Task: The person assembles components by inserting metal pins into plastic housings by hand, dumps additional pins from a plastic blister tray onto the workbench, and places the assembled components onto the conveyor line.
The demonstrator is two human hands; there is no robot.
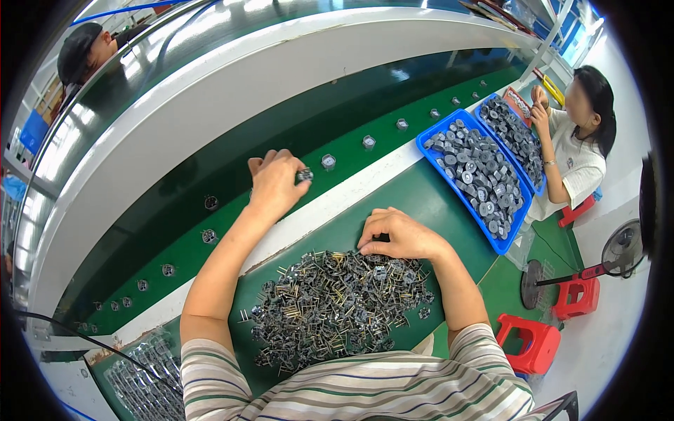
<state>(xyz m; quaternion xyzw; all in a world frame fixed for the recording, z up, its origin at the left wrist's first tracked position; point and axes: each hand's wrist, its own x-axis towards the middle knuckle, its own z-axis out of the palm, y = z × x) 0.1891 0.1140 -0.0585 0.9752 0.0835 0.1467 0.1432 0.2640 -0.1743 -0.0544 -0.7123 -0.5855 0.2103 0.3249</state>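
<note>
My left hand (275,184) is over the green conveyor belt (232,263), thumb and fingers closed on a small dark round part (304,175) with bright metal bits. A little to the right of it, a grey round part with a pale face (328,162) lies on the belt. My right hand (394,235) rests at the far edge of a heap of small black parts with thin metal pins (337,309). Its fingers are curled down and pressed together; whatever they pinch is hidden. The heap lies on a green tabletop (449,193) in front of me.
More small parts (209,236) sit spaced along the belt. Two blue trays (504,247) of grey round pieces stand at the right, near a co-worker (579,140). Red stools (528,342) and a fan (621,249) are beyond. Clear plastic trays (144,379) lie at lower left.
</note>
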